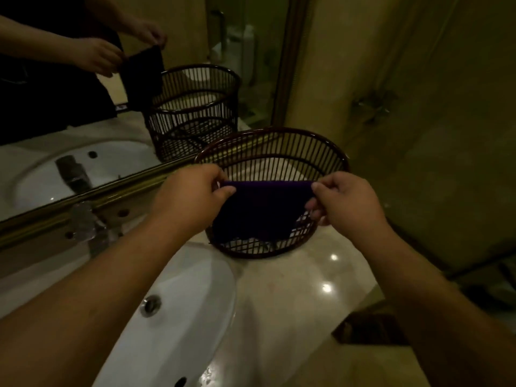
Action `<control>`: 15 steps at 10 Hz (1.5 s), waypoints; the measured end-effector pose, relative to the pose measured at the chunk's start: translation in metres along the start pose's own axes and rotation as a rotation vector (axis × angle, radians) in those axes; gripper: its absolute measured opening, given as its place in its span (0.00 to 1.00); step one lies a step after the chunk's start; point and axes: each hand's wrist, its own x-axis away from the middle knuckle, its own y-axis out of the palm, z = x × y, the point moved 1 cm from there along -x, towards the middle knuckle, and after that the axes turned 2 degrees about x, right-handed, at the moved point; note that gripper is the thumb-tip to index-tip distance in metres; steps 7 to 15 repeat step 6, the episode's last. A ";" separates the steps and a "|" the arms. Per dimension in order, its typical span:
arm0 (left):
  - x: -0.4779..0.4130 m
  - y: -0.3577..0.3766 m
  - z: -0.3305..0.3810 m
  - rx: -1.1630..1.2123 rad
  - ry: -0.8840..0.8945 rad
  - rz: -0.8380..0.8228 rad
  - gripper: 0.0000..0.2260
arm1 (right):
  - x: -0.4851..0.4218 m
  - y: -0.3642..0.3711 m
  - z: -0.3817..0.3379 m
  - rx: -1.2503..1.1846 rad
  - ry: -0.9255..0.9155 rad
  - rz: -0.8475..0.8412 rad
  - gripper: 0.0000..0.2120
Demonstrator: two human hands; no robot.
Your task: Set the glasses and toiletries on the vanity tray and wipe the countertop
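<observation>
A dark purple cloth point(262, 208) hangs folded over the round dark slatted basket point(279, 146) that stands on the marble countertop point(293, 289). My left hand point(190, 196) pinches the cloth's upper left corner. My right hand point(346, 199) pinches its upper right corner. The cloth is stretched between both hands, above the basket's near rim. Something dark and thin lies at the basket's bottom, mostly hidden by the cloth. No glasses or toiletries are clearly visible.
A white sink basin point(178, 308) lies left of the basket, with a chrome faucet point(86, 222) at its back. A gold-framed mirror point(97, 107) runs behind the counter. A tiled wall point(418, 121) stands at right; the counter edge drops off at lower right.
</observation>
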 end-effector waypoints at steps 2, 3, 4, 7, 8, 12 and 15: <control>-0.011 0.030 0.018 -0.215 0.136 -0.257 0.35 | -0.002 0.030 0.016 0.604 -0.485 -0.031 0.28; -0.009 0.042 0.008 -0.345 0.202 -0.368 0.23 | -0.006 0.041 0.025 0.835 -0.612 -0.178 0.21; -0.007 0.042 0.007 -0.359 0.239 -0.319 0.19 | -0.008 0.043 0.026 0.839 -0.617 -0.158 0.17; -0.006 0.025 0.057 -0.276 0.378 -0.103 0.34 | 0.011 -0.001 0.001 0.692 -0.563 0.045 0.32; -0.006 0.025 0.057 -0.276 0.378 -0.103 0.34 | 0.011 -0.001 0.001 0.692 -0.563 0.045 0.32; -0.006 0.025 0.057 -0.276 0.378 -0.103 0.34 | 0.011 -0.001 0.001 0.692 -0.563 0.045 0.32; -0.006 0.025 0.057 -0.276 0.378 -0.103 0.34 | 0.011 -0.001 0.001 0.692 -0.563 0.045 0.32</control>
